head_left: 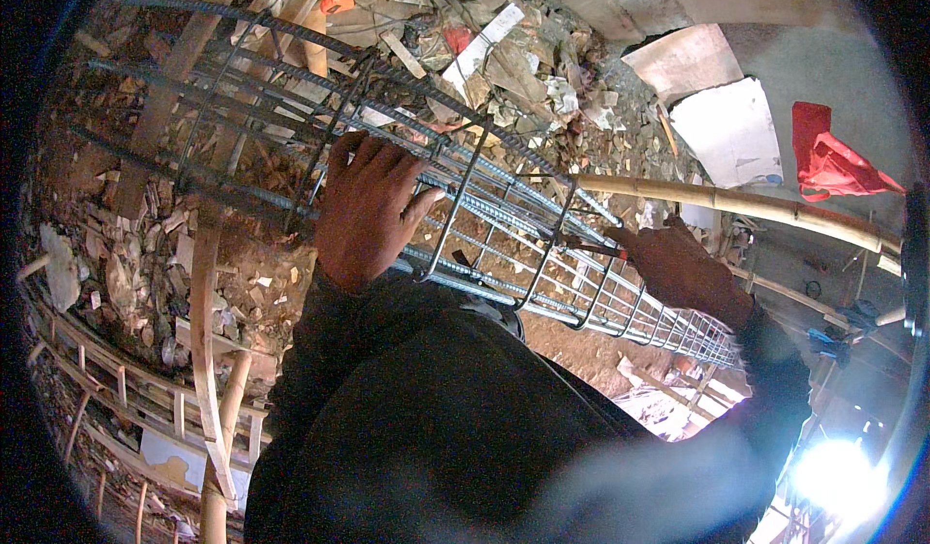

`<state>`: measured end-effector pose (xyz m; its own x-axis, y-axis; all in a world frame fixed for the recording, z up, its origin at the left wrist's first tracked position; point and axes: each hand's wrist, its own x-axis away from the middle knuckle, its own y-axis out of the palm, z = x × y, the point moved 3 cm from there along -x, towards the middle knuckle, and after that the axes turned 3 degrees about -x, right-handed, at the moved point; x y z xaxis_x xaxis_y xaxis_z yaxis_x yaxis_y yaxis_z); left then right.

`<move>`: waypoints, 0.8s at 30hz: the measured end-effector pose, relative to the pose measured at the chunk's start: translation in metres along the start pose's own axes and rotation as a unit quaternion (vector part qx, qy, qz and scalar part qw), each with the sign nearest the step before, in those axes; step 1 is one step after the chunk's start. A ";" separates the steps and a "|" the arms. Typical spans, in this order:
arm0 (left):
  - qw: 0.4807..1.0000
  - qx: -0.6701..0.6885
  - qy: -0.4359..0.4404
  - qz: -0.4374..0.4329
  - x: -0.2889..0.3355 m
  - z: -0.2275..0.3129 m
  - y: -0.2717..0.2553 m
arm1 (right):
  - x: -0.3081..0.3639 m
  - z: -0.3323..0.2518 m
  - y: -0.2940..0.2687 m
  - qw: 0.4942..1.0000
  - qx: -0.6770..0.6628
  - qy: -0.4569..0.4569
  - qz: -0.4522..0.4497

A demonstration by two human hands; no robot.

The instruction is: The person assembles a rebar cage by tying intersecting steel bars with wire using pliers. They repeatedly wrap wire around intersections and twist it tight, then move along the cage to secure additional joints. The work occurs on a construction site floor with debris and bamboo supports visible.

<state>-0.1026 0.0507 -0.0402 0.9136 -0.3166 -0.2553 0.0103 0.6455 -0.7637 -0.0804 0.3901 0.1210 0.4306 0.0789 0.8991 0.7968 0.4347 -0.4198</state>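
Note:
A long cage of ribbed steel rebar (489, 229), with square stirrups along it, runs from the far left to the lower right in front of my body. My left hand (368, 205) rests on its near-left part, the fingers bent over the bars and the thumb pointing right. Further right, my right hand (678, 263) is closed at the cage's far side. From its fingers a slim tool with a dark reddish handle (596, 248) points left, over the bars beside a stirrup. The tool's tip is too small to make out.
Broken wood, paper and rubble (513, 60) cover the ground beyond the cage. A bamboo pole (727, 198) stretches right from the cage. White boards (727, 132) and a red bag (833, 156) lie at the far right. Timber frames (145, 399) stand lower left; bright light enters lower right.

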 end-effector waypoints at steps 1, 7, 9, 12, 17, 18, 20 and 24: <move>1.000 0.003 -0.007 -0.013 0.000 0.000 0.001 | -0.002 -0.001 -0.003 1.000 -0.025 0.007 -0.012; 0.999 0.015 -0.014 -0.029 -0.001 -0.001 0.000 | -0.010 0.000 -0.016 0.966 -0.203 0.069 -0.147; 0.999 -0.012 -0.008 -0.043 -0.001 -0.002 0.000 | -0.009 0.003 -0.016 0.945 -0.263 0.074 -0.180; 1.000 -0.013 0.007 -0.006 -0.002 -0.003 -0.001 | -0.006 0.008 -0.011 0.936 -0.308 0.038 -0.168; 1.000 0.015 0.000 -0.012 -0.002 -0.005 0.000 | 0.006 0.010 0.008 0.975 -0.208 0.065 -0.042; 1.000 -0.004 0.013 0.002 -0.001 -0.004 -0.001 | 0.014 0.001 0.008 0.990 -0.125 0.008 0.068; 1.000 -0.004 0.014 -0.008 -0.002 -0.004 0.000 | 0.025 -0.009 0.007 0.979 0.074 0.015 0.190; 1.000 0.011 0.012 0.018 -0.002 -0.003 0.001 | 0.032 -0.015 0.009 0.989 0.009 0.081 0.123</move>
<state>-0.1054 0.0499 -0.0424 0.9031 -0.3093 -0.2978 -0.0143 0.6714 -0.7409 -0.0534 0.3830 0.1440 0.6735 0.0391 0.7381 0.6531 0.4361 -0.6191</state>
